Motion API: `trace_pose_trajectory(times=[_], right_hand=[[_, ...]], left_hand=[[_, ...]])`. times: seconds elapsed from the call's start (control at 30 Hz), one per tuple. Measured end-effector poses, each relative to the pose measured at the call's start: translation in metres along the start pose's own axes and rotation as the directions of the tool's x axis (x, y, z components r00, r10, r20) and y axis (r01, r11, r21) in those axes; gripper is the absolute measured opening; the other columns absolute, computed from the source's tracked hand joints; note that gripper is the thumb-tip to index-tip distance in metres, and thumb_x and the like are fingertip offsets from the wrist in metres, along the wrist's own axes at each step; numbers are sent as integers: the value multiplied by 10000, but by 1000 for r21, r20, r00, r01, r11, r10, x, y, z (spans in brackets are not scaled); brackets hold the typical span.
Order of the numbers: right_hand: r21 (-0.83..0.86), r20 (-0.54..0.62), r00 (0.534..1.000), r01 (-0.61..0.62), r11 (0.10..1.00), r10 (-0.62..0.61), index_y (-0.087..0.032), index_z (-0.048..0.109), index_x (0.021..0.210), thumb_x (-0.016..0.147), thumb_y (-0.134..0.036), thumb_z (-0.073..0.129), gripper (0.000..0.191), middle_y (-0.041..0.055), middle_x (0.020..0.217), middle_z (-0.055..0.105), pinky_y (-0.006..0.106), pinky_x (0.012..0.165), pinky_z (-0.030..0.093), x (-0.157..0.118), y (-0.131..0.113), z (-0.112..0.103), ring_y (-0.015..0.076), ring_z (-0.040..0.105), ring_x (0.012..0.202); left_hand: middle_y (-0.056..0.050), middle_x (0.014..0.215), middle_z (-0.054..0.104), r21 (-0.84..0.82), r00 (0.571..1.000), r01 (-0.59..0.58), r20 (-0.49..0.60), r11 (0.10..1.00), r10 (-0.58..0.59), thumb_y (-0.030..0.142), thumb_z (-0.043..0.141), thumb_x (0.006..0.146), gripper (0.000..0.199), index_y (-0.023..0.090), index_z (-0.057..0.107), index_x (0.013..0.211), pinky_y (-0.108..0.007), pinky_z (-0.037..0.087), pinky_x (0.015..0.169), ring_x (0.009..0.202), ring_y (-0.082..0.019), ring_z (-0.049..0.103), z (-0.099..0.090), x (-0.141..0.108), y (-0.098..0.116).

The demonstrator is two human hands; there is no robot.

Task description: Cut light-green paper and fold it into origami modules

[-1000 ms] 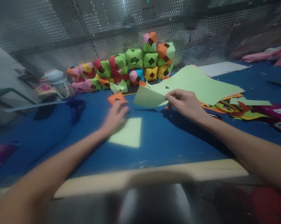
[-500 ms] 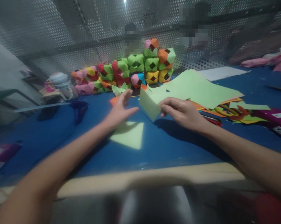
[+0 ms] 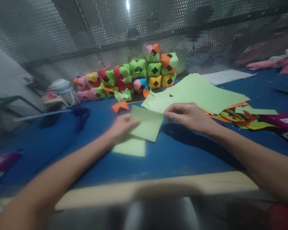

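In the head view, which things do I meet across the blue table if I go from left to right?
Purple object at the left edge, dark blue object, left hand, light green paper square between the hands, right hand, purple pack at the right edge.

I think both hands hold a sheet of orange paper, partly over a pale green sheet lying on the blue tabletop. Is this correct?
Not quite: the held sheet is pale green, not orange, as the head view shows. The left hand and right hand do hold it partly over the lower sheet.
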State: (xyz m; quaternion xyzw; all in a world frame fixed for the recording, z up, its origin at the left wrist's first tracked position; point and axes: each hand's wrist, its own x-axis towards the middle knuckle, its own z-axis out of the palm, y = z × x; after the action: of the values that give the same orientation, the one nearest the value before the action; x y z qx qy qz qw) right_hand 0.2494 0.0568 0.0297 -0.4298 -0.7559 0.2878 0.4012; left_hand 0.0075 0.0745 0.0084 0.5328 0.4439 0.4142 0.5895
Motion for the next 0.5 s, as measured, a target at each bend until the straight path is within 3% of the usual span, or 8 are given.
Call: trace_pose_trajectory(times=[0.13, 0.3, 0.4, 0.5], right_hand=[[58, 84, 991, -106, 993, 101, -165, 655, 735, 745, -415, 618, 253, 17, 612, 643, 251, 558, 451, 3, 4, -2, 138, 589, 585], [89, 178, 977, -132, 987, 115, -161, 642, 742, 765, -457, 608, 300, 26, 638, 640, 266, 607, 467, 6, 6, -12, 138, 592, 614], [97, 92, 990, -117, 988, 108, -162, 628, 731, 783, -451, 614, 293, 25, 644, 625, 273, 629, 481, 7, 2, -21, 136, 592, 624], [113, -57, 997, -45, 993, 51, -176, 640, 766, 789, -421, 631, 246, 27, 689, 637, 278, 641, 497, 2, -11, -29, 141, 604, 661]], left_hand=[[-93, 855, 713, -71, 999, 36, 23, 997, -35, 263, 819, 559, 351, 113, 701, 853, -335, 504, 735, 758, -190, 652, 3, -2, -3], [-88, 804, 708, -72, 1000, 25, -10, 997, -26, 291, 827, 560, 342, 110, 694, 818, -333, 500, 708, 721, -186, 648, -4, 3, -13], [-82, 795, 707, -95, 999, 22, -33, 995, -26, 278, 823, 572, 316, 110, 692, 805, -324, 499, 712, 720, -176, 645, -7, 5, -16], [-88, 849, 714, -131, 999, 32, 25, 991, -29, 269, 813, 592, 318, 117, 698, 846, -306, 496, 719, 748, -172, 650, -6, 5, -16]])
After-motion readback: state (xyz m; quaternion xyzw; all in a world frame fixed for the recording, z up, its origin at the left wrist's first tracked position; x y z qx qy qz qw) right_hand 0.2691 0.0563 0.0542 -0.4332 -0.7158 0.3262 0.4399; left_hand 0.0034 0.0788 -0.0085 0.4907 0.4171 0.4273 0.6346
